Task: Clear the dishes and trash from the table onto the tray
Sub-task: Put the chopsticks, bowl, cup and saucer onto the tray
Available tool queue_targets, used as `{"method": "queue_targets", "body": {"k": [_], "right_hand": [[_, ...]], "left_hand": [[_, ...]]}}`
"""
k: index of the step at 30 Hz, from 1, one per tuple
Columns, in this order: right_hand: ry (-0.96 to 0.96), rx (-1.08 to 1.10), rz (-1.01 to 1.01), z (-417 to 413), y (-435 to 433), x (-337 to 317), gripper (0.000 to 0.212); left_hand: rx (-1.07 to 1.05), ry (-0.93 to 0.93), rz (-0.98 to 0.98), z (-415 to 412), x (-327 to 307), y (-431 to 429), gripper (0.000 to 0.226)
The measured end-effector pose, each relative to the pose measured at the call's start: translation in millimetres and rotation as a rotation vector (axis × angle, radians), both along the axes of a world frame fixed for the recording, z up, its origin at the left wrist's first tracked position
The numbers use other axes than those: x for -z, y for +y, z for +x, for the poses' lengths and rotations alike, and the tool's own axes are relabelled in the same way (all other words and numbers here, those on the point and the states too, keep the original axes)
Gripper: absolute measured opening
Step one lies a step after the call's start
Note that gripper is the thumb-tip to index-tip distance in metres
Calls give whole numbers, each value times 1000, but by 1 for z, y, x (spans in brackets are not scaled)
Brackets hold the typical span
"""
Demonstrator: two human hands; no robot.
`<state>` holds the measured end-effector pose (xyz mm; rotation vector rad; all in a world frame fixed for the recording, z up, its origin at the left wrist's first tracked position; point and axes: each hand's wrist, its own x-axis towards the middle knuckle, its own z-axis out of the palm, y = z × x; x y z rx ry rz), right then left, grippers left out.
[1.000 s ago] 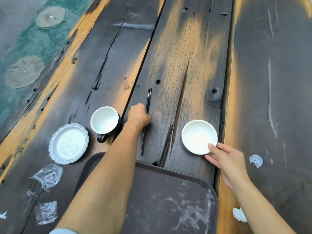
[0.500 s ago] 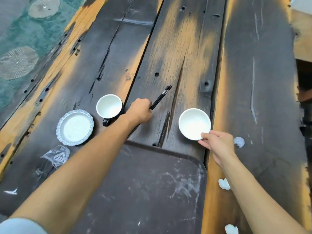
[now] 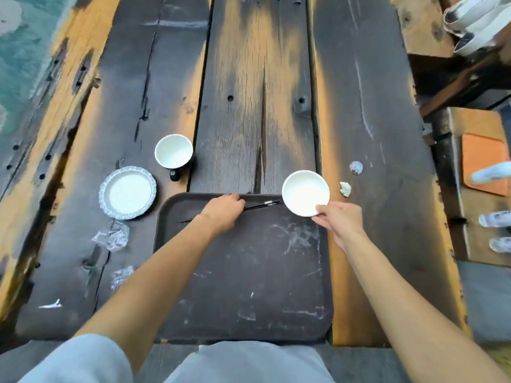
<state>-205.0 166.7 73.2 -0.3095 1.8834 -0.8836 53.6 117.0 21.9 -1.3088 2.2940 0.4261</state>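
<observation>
A dark scuffed tray [image 3: 249, 286] lies on the wooden table in front of me. My left hand [image 3: 222, 210] grips black chopsticks [image 3: 262, 205] lying across the tray's far end. My right hand [image 3: 338, 219] pinches the near rim of a white bowl [image 3: 304, 192] at the tray's far right corner. A white-lined mug [image 3: 173, 152] and a foil dish [image 3: 127, 192] sit left of the tray. Crumpled clear wrappers [image 3: 112, 236] lie nearer on the left. Two small paper scraps [image 3: 345, 188] lie right of the bowl.
The table [image 3: 257, 92] is dark weathered planks with cracks and holes. A bench with an orange pad [image 3: 481, 164] stands at the right, with shoes near it. A white scrap [image 3: 51, 304] lies near the left front edge.
Both hands pulled back toward me. The chopsticks came off the table and now lie across the tray's far end. The bowl moved from the table to the tray's far right corner.
</observation>
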Motion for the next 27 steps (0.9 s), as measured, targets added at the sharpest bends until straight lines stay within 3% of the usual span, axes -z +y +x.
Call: {"method": "queue_targets", "body": {"k": [8,17,27], "right_hand": [[36,18,47,-1,23,18,17],[19,-38,70,-7,27,38,17],[21,9,78,-16,36,51,13]], "left_hand": [[-29,18,-43,2,33,4,37],[-155,175,-149,9,49,16,16],[-60,174,-222,2,52,15,34]]}}
